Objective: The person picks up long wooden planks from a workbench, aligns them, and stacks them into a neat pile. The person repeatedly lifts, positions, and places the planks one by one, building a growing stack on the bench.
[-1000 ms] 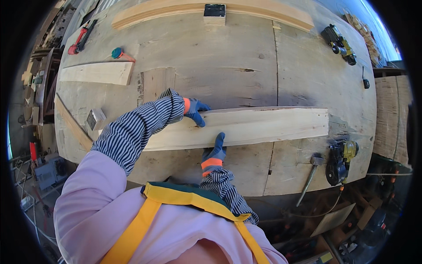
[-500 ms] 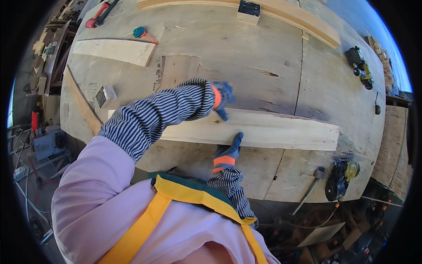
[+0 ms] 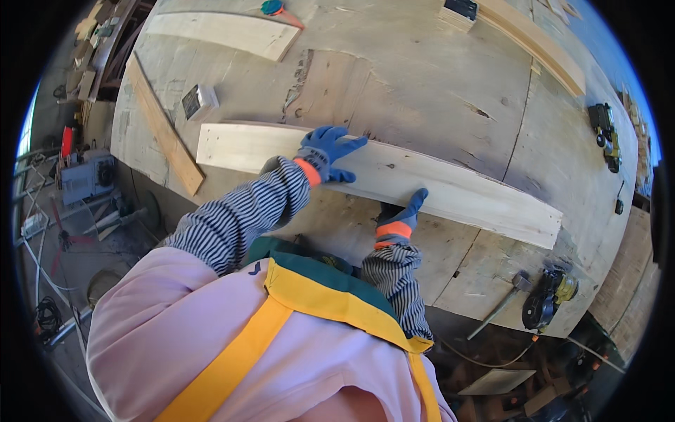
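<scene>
A long pale wooden board (image 3: 450,181) lies across the near part of the worktable, sloping down to the right. My left hand (image 3: 329,152), in a blue-grey glove with an orange cuff, rests on top of it left of its middle. The fingers of that hand are stretched toward the far edge and the thumb is spread apart. At the near edge, my right hand (image 3: 402,212) grips the board with its thumb on the top face; its other fingers are mostly hidden below.
Another pale board (image 3: 225,33) lies far left, near a narrow plank (image 3: 163,126) and a small block (image 3: 200,102). A hammer (image 3: 500,304) and a black-and-yellow power tool (image 3: 548,299) lie near right. Long timber (image 3: 538,46) lies far right.
My left hand has come down onto the board and moved left. The board's right end has swung nearer to me. My right hand stays at the near edge. The view has shifted.
</scene>
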Available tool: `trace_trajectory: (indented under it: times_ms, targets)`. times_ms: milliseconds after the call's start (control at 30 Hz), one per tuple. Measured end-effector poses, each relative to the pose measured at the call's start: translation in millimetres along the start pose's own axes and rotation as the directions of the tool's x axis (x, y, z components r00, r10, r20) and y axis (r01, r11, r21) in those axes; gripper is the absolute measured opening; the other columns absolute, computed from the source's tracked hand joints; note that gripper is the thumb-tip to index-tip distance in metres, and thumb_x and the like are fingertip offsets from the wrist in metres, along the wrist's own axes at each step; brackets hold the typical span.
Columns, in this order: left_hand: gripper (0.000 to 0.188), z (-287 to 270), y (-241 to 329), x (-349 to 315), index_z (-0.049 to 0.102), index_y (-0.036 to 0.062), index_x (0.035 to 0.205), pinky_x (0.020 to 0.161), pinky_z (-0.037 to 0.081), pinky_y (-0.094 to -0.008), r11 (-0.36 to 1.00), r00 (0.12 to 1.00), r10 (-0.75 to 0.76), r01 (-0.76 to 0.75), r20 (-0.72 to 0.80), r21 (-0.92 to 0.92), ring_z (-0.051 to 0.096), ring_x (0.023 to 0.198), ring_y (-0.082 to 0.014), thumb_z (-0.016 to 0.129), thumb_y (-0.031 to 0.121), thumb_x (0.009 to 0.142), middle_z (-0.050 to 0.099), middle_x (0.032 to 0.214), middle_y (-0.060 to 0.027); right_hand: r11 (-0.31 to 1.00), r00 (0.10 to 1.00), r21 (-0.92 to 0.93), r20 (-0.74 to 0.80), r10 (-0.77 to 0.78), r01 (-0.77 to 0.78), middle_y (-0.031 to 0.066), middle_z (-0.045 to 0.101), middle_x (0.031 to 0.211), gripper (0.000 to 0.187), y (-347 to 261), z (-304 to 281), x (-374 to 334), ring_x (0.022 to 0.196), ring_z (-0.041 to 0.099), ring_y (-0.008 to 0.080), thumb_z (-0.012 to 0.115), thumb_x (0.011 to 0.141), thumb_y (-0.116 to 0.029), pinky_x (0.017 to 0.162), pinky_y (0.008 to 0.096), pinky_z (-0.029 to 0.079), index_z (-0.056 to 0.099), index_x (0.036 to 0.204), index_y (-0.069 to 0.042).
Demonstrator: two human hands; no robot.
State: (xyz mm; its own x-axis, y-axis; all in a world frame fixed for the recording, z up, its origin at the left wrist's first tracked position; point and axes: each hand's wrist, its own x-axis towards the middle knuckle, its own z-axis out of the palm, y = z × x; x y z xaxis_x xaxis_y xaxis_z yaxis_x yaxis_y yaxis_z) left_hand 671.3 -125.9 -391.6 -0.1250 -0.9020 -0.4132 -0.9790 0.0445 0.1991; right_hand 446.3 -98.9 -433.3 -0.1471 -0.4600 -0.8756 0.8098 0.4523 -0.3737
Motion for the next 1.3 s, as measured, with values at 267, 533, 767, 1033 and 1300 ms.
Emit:
trace_trajectory:
  times_ms: [267, 533, 767, 1033, 1300]
  targets:
    - [0.088, -3, -4, -3, 0.032, 0.0398, 0.15, 0.114, 0.025, -0.0473, 0.995, 0.997, 0.025, -0.019, 0.066, -0.094, 0.035, 0.136, -0.0296, 0.066, 0.069, 0.074, 0.042, 0.144, -0.0068, 0.937, 0.995, -0.339, -0.037, -0.097, 0.079, 0.0209, 0.054, 0.134, 0.058, -41, -70, -79, 0.116, 0.058, 0.0367, 0.067, 0.092, -0.034, 0.096, 0.0446, 0.052, 0.048, 0.136, -0.002]
    - [0.092, -8, 0, -4, 0.03, 0.0356, 0.152, 0.116, 0.023, -0.0467, 0.989, 0.997, 0.06, -0.051, 0.058, -0.141, 0.03, 0.14, -0.0318, 0.067, 0.068, 0.074, 0.037, 0.149, -0.011, -0.001, 0.634, -0.697, 0.654, -0.413, 0.717, 0.0204, 0.056, 0.131, 0.066, -24, -101, -65, 0.115, 0.057, 0.0336, 0.074, 0.085, -0.032, 0.093, 0.0427, 0.049, 0.048, 0.14, -0.006]
    - [0.105, -2, 13, -52, 0.02, 0.0321, 0.156, 0.118, 0.013, -0.0546, 0.972, 0.991, 0.1, -0.079, -0.086, 0.223, 0.016, 0.147, -0.0395, 0.069, 0.07, 0.071, 0.019, 0.16, -0.0157, -0.931, 0.459, -0.037, 0.877, 0.144, 0.362, 0.0159, 0.021, 0.158, 0.113, -124, -28, -35, 0.144, 0.021, 0.0385, 0.08, 0.066, -0.053, 0.117, 0.0508, 0.02, 0.02, 0.156, -0.02]
    - [0.106, 39, 10, -55, 0.014, 0.0386, 0.156, 0.119, 0.011, -0.0547, 0.962, 0.982, -0.022, 0.071, -0.187, 0.263, 0.017, 0.147, -0.036, 0.077, 0.056, 0.072, 0.015, 0.163, -0.0083, -0.95, 0.702, 0.229, 0.642, 0.31, 0.21, 0.0178, 0.008, 0.162, 0.122, -157, 45, -18, 0.148, 0.006, 0.0427, 0.078, 0.065, -0.061, 0.12, 0.0518, 0.008, 0.008, 0.157, -0.023]
    - [0.102, 42, 14, -53, 0.016, 0.0393, 0.155, 0.12, 0.012, -0.0534, 0.945, 0.976, -0.032, 0.099, -0.214, 0.312, 0.017, 0.147, -0.0342, 0.077, 0.053, 0.074, 0.014, 0.162, -0.0067, -0.92, 0.654, 0.284, 0.646, 0.393, 0.271, 0.0184, 0.015, 0.157, 0.124, -165, 42, 12, 0.145, 0.016, 0.0399, 0.08, 0.064, -0.058, 0.118, 0.0547, 0.009, 0.005, 0.158, -0.025]
